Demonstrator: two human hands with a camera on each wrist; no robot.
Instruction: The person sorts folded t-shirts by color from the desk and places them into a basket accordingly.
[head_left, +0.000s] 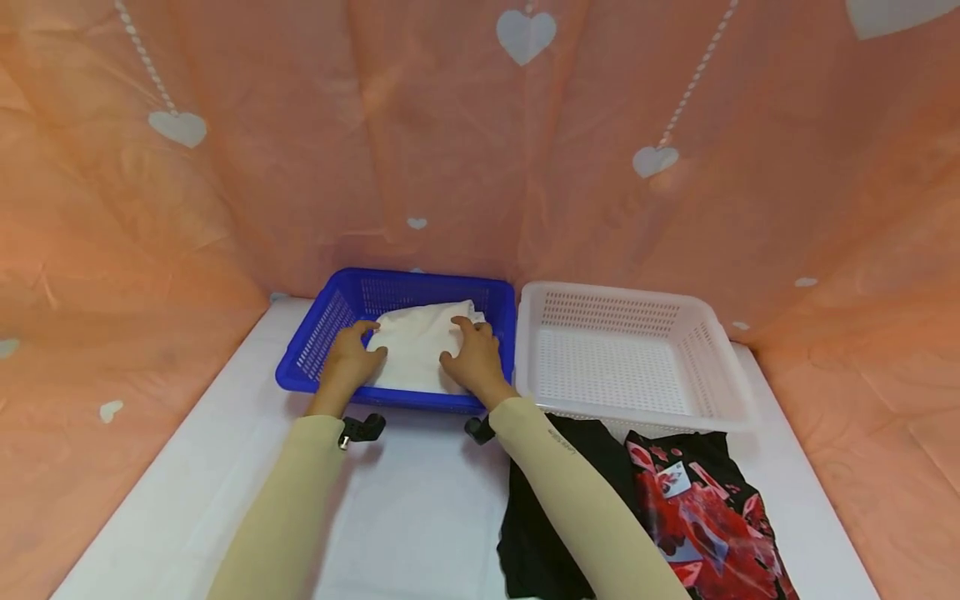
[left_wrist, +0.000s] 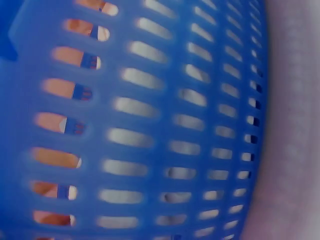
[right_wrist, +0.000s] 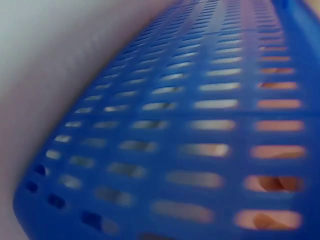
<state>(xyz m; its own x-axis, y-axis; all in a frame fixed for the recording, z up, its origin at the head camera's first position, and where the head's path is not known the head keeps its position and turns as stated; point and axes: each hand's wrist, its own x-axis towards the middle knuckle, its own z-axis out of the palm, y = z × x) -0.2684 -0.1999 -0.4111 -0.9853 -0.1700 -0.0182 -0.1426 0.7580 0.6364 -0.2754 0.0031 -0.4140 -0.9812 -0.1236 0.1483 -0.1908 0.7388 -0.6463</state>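
A folded white cloth (head_left: 416, 346) lies in the blue basket (head_left: 300, 354), which stands at the back of the table. My left hand (head_left: 348, 358) is over the cloth's left edge, its thumb and fingers spread apart. At the right edge, my right hand (head_left: 477, 358) rests on the cloth with its fingers loosely bent and thumb out. Neither hand appears to pinch the fabric. Both wrist views are filled by the slotted basket wall (left_wrist: 165, 120), and the right wrist view shows the same blue wall (right_wrist: 170, 115); the hands' undersides are hidden there.
A white basket (head_left: 637, 408) stands right beside the blue one. In front of it, under and beside my right forearm, lie a black garment (head_left: 532, 533) and a black-and-red printed garment (head_left: 705, 517). Orange curtain (head_left: 450, 150) with hearts hangs behind the white table (head_left: 405, 517).
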